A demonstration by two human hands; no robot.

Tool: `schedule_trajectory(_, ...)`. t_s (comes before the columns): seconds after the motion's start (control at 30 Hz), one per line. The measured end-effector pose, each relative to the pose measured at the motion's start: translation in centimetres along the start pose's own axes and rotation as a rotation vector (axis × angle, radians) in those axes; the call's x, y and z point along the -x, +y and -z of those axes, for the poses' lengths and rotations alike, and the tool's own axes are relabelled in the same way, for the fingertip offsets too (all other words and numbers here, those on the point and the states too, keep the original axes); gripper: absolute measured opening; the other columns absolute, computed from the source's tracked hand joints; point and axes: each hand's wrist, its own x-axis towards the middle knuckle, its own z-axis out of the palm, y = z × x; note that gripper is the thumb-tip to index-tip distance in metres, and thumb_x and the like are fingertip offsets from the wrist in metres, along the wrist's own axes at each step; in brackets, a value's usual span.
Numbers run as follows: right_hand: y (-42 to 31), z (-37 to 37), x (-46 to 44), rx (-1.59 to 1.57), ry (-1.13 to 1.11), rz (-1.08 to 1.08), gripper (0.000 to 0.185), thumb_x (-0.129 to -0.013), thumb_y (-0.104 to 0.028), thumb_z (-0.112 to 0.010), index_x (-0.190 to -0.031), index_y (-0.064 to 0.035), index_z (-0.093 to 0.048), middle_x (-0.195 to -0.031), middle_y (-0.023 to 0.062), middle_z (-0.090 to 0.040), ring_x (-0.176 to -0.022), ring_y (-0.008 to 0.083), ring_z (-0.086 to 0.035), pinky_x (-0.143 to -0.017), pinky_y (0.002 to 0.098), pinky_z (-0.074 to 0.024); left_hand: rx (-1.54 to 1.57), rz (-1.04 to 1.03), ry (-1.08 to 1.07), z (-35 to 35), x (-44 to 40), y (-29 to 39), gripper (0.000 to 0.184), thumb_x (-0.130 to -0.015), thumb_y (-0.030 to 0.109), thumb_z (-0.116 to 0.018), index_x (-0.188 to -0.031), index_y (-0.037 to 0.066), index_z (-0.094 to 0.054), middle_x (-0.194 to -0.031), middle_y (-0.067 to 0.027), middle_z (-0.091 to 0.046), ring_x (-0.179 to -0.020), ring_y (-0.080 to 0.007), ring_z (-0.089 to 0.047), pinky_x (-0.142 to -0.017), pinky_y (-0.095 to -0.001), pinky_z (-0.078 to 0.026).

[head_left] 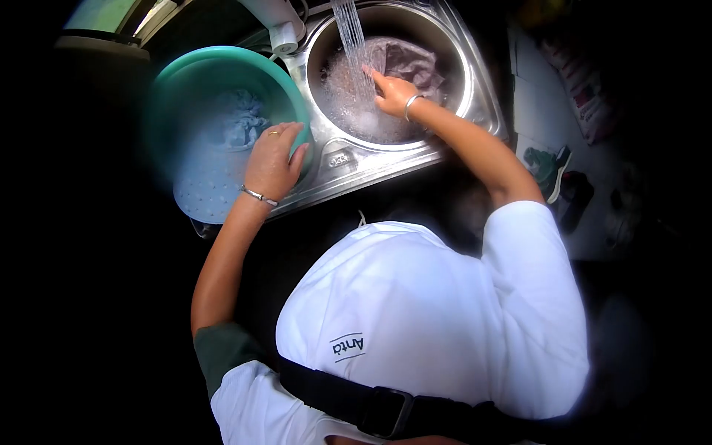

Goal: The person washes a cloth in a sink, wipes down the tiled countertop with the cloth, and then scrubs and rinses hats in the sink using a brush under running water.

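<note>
Water streams (354, 52) fall into the round metal sink (469, 81), where a wet mauve cloth (411, 63) lies in sudsy water. My right hand (395, 94) reaches over the sink beside the stream, its index finger extended and apart from the thumb, with nothing visible in it. On the left, my left hand (274, 157) rests at the near right side of the green basin (289, 81), fingers over its rim. A light blue cloth (241, 122) is in the basin, just beyond that hand. The left thumb stands apart from the fingers.
A grey-white faucet body (280, 26) stands behind, between basin and sink. A light blue studded surface (204, 189) shows at the basin's near left. To the right of the metal counter (356, 172) are a brush (561, 174) and a pink-and-white packet (582, 96).
</note>
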Motion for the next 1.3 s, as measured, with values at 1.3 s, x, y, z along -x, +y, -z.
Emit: schedule_trajectory(1.3,6.6,-0.5,-3.8,0.343,-0.120,0.163,0.051,-0.080,-0.025,-0.052,-0.130,-0.0265,-0.039,-0.129,0.0159,-0.037,-0.118,0.0317,-0.039,-0.097,0.0413,-0.0332,-0.658,-0.104,-0.236,-2.5,-8.1,6.1,0.040,-0.074,0.002,-0.052,-0.114,0.004,-0.051,-0.104,-0.0204,-0.052,-0.093,-0.0292,-0.055,-0.065,-0.0323,-0.053)
